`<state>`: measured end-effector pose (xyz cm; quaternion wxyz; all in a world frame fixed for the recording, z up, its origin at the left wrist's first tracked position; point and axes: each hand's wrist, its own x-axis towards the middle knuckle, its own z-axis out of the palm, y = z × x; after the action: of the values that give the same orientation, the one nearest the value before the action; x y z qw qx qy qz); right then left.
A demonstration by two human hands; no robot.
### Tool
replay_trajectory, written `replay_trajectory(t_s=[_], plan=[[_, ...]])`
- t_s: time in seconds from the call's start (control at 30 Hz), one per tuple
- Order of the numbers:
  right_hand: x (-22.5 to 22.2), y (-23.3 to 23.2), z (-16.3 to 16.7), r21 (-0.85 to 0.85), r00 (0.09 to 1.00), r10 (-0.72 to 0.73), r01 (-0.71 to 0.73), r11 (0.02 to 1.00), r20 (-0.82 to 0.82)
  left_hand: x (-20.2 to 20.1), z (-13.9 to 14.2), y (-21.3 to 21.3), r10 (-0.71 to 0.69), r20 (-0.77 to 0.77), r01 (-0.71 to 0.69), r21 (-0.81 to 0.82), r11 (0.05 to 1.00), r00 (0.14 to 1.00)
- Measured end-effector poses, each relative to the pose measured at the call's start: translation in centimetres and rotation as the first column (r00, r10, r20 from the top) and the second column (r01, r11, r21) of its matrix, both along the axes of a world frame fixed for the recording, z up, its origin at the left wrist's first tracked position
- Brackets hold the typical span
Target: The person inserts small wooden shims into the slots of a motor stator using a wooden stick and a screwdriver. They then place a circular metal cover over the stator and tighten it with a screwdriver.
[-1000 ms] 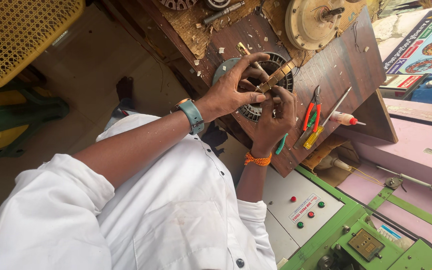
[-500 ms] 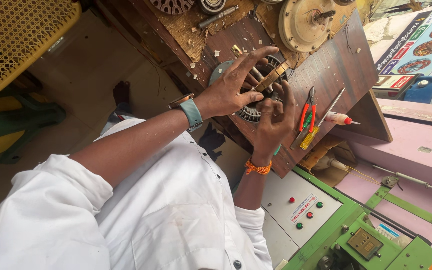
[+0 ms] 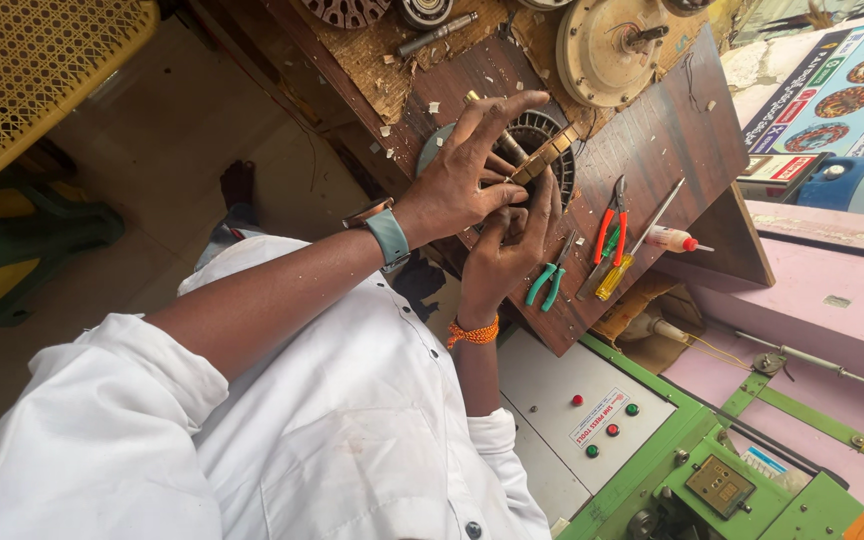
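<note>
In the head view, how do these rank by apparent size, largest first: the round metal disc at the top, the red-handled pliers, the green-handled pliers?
1. Round metal disc, clearly the largest.
2. Red-handled pliers.
3. Green-handled pliers, only slightly smaller than the red pair; they lie side by side, so the order seems fair.

We see a bare brownish floor [image 3: 142, 180] on the left, a yellow mesh chair [image 3: 32, 70] far left, a green control cabinet [image 3: 672, 460] near right, a pink surface [image 3: 832, 300] beyond.
</note>
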<state>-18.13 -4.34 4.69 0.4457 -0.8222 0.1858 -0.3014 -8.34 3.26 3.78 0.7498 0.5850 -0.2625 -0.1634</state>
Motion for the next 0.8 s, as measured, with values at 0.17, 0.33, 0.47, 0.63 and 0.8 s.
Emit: replay_trajectory(t_s=[0.17,0.33,0.47,0.63,0.8], plan=[[0.2,-2.4,2.0,0.161,0.99,0.085,-0.067,0.985,-0.109,0.2,0.2,-0.3,-0.022,-0.019,0.022,0.021,1.0,1.0],[-0.2,-3.0,4.2,0.114,0.966,0.086,-0.059,0.992,-0.244,0.4,0.4,-0.7,-0.084,0.022,0.083,0.036,0.996,0.996],[-0.8,-1.3,4.4,0.351,0.985,0.128,-0.081,0.933,-0.113,0.8,0.1,-0.5,-0.098,-0.101,0.09,-0.079,0.993,0.99],[-0.8,-0.5,3.7,0.424,0.985,0.171,-0.152,0.893,-0.006,1.5,-0.3,-0.9,0.035,-0.052,-0.039,-0.065,0.997,0.998],[-1.0,-0.6,3.3,0.341,0.976,0.209,-0.174,0.924,-0.067,2.8,-0.6,-1.4,0.082,0.021,-0.082,0.002,0.997,0.996]])
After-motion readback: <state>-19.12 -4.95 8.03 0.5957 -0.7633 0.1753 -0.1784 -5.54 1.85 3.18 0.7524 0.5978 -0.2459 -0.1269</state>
